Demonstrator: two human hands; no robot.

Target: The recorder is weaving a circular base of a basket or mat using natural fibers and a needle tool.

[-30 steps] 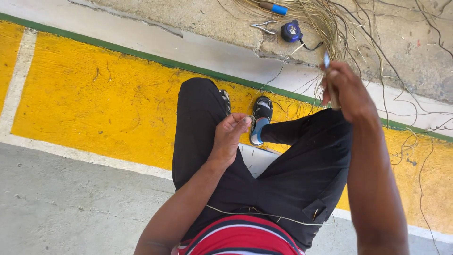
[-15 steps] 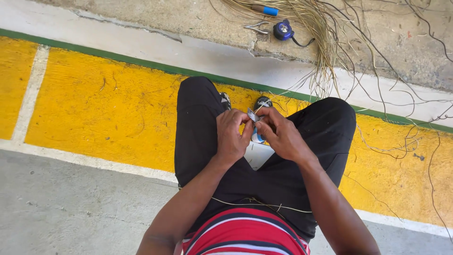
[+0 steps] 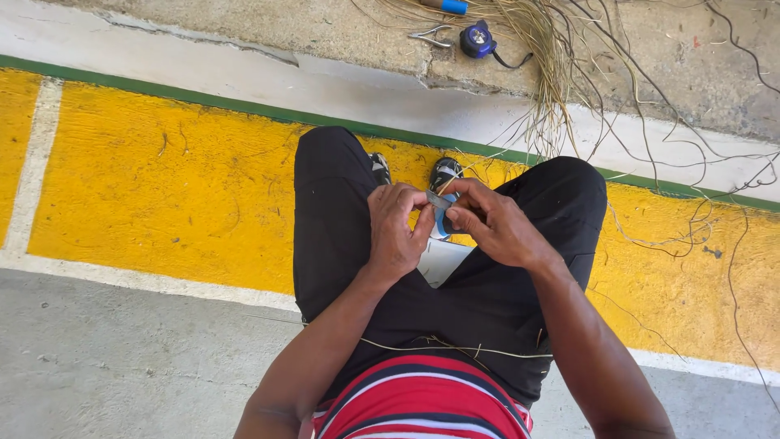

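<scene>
You are sitting with both knees raised over the yellow painted strip (image 3: 162, 195), and both hands are meeting just in front of your lap. Your left hand (image 3: 396, 232) is curling closed, thumb and fingertips pinching one end of a small grey blade-like piece (image 3: 437, 199). Your right hand (image 3: 496, 223) is closing on the other end, fingers folded tight around it. What the piece is exactly, the view is not showing; it is too small and half covered.

Landmark: the piece. Just beyond it, your two shoes (image 3: 443, 175) are resting on the yellow strip. Well beyond it, on the bare concrete past the green line (image 3: 203, 102), a bundle of dry fibre strands (image 3: 548, 65) is spreading out, with pliers (image 3: 431, 35) and a blue tape measure (image 3: 478, 39) beside it. Nearer to you than the piece, a thin strand (image 3: 455, 349) is lying across your dark trousers (image 3: 487, 309).

Risk, as judged: both grips are fingertip pinches on something thin, so a slip could be nicking a finger if that edge is sharp. The loose strand on your lap could be sliding off unnoticed. The trailing strands to the right of the piece could be tangling around your shoes.
</scene>
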